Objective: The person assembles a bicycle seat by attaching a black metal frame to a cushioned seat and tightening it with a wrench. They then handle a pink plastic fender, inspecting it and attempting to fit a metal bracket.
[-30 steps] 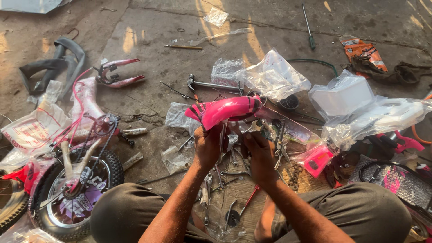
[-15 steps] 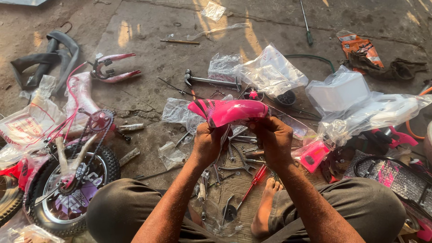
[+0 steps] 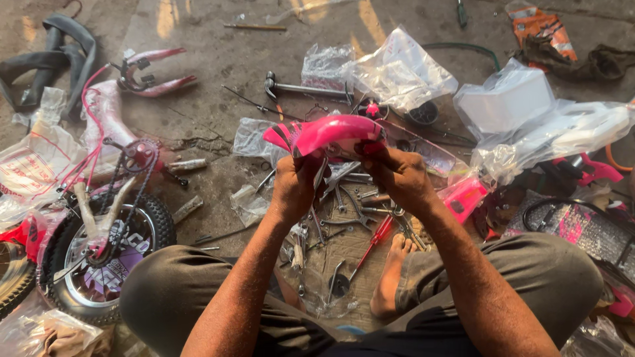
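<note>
A pink mudguard (image 3: 324, 135) is held above the concrete floor (image 3: 218, 39), in front of the squatting person's knees. It is gripped at both ends: the left hand (image 3: 294, 185) is closed on the underside near the striped end, and the right hand (image 3: 397, 175) is clamped on the opposite end, fingers curled over the edge. The two hands are kept slightly apart, with the mudguard spanning the gap.

Directly below the hands, spanners (image 3: 347, 195) and other loose tools are scattered on the floor, and a red-handled screwdriver (image 3: 374, 241) is seen beside a bare foot (image 3: 390, 281). To the left, a small bicycle wheel (image 3: 109, 254) with a knobbly tyre is lying attached to a pink frame (image 3: 106, 122) and chain. A second pink mudguard (image 3: 149, 69) is noted further back, near black rubber tubes (image 3: 56, 59). Clear plastic bags (image 3: 400, 69) are spread behind the held part, and more wrapped white parts (image 3: 522, 109) are piled on the right. A black metal bar (image 3: 301, 89) is lying beyond the mudguard, well apart from both hands.
</note>
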